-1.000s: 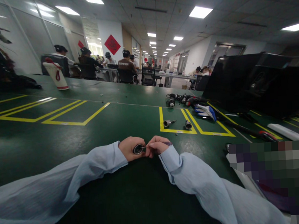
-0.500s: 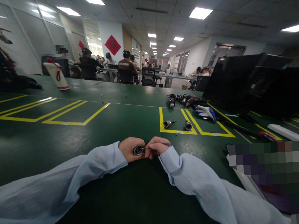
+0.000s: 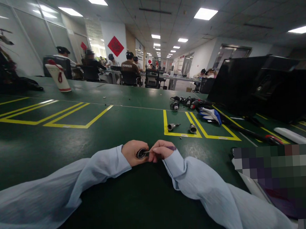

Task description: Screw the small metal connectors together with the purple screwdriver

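My left hand (image 3: pixel 130 152) is closed around a round metal cable connector (image 3: pixel 140 154), whose ringed, dark open end faces up towards me. In the fingers of my right hand (image 3: pixel 160 150) is a slim screwdriver (image 3: pixel 173 148) with a purple handle. Its thin shaft reaches across into the open end of the connector; the tip is too small to make out. Both hands are close together over the near edge of the green table. Beyond my right hand lie a metal connector part with a thin stem (image 3: pixel 172 126) and a short metal connector shell (image 3: pixel 192 128).
Yellow tape (image 3: pixel 184 135) marks rectangles on the green table (image 3: pixel 132 121). Farther right lie several dark cables with connectors (image 3: pixel 184 101), a white-and-blue glove (image 3: pixel 210 114) and a black monitor (image 3: pixel 234 80). A white cup (image 3: pixel 59 78) stands at the far left. People sit at desks behind.
The connector's open end has tilted very slightly in my left hand, with the screwdriver shaft still at it. Otherwise both hands hold their places.
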The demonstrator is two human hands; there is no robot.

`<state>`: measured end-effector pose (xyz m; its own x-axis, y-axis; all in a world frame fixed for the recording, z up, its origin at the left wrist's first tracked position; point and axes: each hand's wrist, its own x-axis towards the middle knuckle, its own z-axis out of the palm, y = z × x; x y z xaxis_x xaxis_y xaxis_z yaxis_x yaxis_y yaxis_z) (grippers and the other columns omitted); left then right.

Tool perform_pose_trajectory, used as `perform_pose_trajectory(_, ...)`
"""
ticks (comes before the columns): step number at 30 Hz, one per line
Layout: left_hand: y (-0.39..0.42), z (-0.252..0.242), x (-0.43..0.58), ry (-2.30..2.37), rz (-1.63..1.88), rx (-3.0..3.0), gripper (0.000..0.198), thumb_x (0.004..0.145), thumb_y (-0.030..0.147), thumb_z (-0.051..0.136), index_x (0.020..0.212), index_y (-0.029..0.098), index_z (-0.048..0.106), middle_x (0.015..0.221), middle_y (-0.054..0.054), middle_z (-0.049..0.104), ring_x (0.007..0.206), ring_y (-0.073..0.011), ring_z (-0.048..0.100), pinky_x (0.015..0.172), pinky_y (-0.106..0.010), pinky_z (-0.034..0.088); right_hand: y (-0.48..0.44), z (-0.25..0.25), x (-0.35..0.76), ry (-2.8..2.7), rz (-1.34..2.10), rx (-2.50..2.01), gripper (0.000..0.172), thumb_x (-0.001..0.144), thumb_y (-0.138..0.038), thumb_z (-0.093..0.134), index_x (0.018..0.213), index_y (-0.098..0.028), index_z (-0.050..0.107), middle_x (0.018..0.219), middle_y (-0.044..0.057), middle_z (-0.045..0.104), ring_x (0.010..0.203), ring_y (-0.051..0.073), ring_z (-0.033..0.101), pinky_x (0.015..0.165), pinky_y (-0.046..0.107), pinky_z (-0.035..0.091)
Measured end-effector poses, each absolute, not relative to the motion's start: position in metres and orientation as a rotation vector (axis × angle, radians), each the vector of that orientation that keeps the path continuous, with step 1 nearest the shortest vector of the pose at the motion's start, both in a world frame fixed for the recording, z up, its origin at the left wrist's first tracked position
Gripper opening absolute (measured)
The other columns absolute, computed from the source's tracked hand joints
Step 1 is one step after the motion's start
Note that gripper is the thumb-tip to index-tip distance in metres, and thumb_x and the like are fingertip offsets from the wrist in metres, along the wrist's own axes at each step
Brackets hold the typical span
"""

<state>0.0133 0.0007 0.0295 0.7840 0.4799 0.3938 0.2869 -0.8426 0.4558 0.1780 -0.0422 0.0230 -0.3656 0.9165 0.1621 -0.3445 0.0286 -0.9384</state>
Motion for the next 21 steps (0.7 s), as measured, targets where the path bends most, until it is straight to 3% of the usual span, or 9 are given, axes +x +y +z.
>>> perform_pose_trajectory(11,0.0,0.031,0.012,0.59,0.797,2.443,0.018,0.067,0.028,0.056,0.06,0.012,0.049,0.053,0.002,0.05,0.046,-0.0062,0.044,0.043,-0.016,0.034,-0.045,0.025,0.178,-1.211,1.622,-0.528,0.008,0.064,-0.019,0.052,0.063,-0.013,0.057,0.057,0.003,0.067,0.043,0.011,0.056,0.043,0.022,0.042)
perform_pose_trajectory(18,0.001,0.033,0.01,0.62,0.772,2.406,0.021,0.066,0.032,0.058,0.065,0.013,0.048,0.056,0.002,0.049,0.048,-0.0069,0.042,0.045,-0.018,0.034,-0.056,0.025,0.172,-1.306,1.276,-0.699,0.008,0.066,-0.021,0.055,0.061,-0.016,0.056,0.051,-0.002,0.062,0.042,0.009,0.051,0.044,0.021,0.042)
perform_pose_trajectory(21,0.004,0.037,0.008,0.566,0.736,2.409,0.02,0.072,0.032,0.049,0.067,0.013,0.049,0.058,0.002,0.047,0.051,-0.0082,0.042,0.048,-0.019,0.033,-0.06,0.026,0.173,-1.318,1.188,-0.748,0.007,0.067,-0.02,0.054,0.061,-0.016,0.056,0.049,-0.002,0.06,0.042,0.009,0.051,0.045,0.022,0.043)
